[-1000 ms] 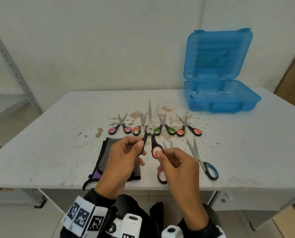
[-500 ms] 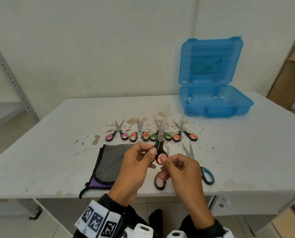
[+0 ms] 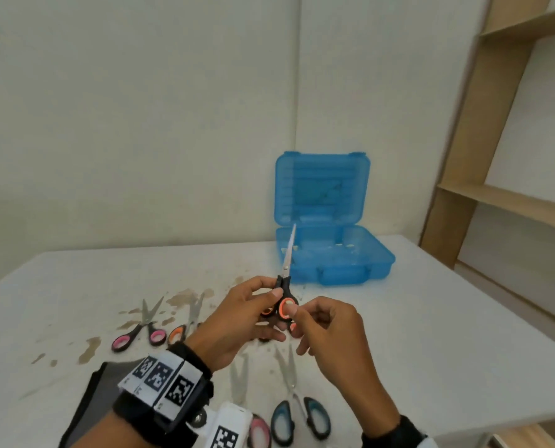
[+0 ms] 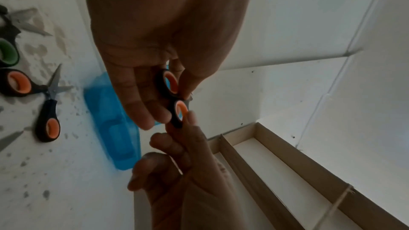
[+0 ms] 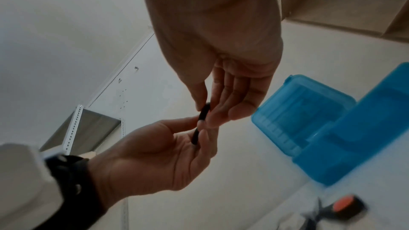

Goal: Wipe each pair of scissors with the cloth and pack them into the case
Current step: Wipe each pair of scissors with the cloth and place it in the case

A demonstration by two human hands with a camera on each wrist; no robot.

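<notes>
Two hands meet over the table's near half on one pair of orange-ringed scissors: left hand pinching a black plastic handle loop between thumb and fingers, right hand pinching the other loop at its fingertips. Blades closed, one slim steel point aimed up and away. Behind them, blue case, translucent ribbed plastic, lid upright, tray open. On the table, white and blotched with brown stains, more scissors lie flat: pink-ringed pair, blue-handled pair, blades parted. Dark grey cloth at the near left edge, partly hidden by the left wrist. Pale wooden shelving at right.
</notes>
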